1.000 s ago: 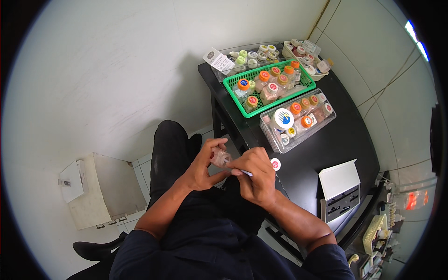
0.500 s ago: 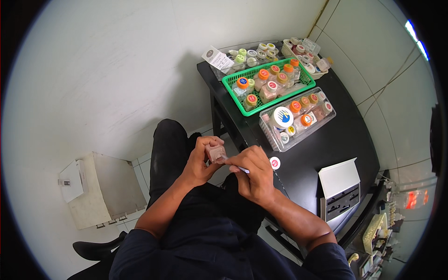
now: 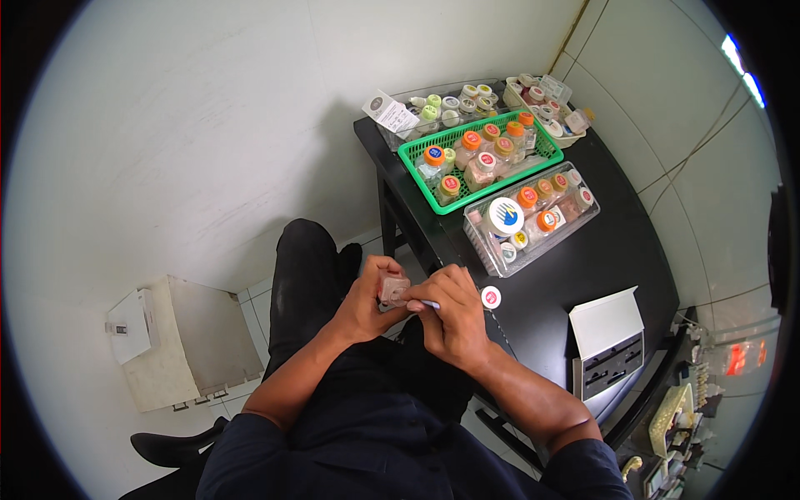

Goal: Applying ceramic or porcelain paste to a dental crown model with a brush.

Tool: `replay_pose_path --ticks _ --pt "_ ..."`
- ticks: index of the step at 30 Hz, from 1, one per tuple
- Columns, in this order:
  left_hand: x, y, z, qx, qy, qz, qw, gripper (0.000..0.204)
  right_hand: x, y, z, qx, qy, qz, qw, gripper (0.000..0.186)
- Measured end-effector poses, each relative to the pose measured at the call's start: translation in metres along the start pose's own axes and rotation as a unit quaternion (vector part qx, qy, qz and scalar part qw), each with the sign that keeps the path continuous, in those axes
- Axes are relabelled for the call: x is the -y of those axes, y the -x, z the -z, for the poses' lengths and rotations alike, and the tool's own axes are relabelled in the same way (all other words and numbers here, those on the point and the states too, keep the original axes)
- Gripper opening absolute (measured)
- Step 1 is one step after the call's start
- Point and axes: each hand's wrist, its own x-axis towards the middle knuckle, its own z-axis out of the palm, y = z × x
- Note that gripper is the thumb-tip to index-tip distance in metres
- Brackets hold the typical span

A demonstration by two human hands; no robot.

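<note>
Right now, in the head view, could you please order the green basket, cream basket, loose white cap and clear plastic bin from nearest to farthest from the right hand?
From the right hand:
1. Loose white cap, just to its right
2. Clear plastic bin, ahead and right
3. Green basket, ahead, beyond the bin
4. Cream basket, far ahead and right
</note>
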Motion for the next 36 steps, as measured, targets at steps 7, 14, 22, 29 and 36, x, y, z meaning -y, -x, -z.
replay_pose_path --ticks 7,14,22,29,36 --pt "0.004 0.003 -0.005 -0.053 -0.025 0.033 0.998 0.067 0.001 0.001 0.0 0.009 -0.013 0.021 1.0 0.028" --pt "0.004 -0.005 -0.004 -0.049 -0.015 -0.046 0.998 0.078 0.002 0.0 -0.001 -0.001 0.033 0.0 0.999 0.023" --pt "0.001 -0.005 0.0 -0.036 -0.026 -0.092 0.995 0.06 -0.001 0.001 -0.003 -0.034 0.001 -0.016 0.999 0.025" --pt "0.001 -0.003 -0.003 -0.025 0.045 -0.075 0.996 0.058 -0.004 0.002 0.005 -0.008 -0.038 -0.01 0.999 0.023" --pt "0.004 -0.006 0.0 -0.035 0.049 -0.085 0.995 0.056 -0.001 -0.003 0.003 -0.024 0.003 0.018 1.0 0.023"
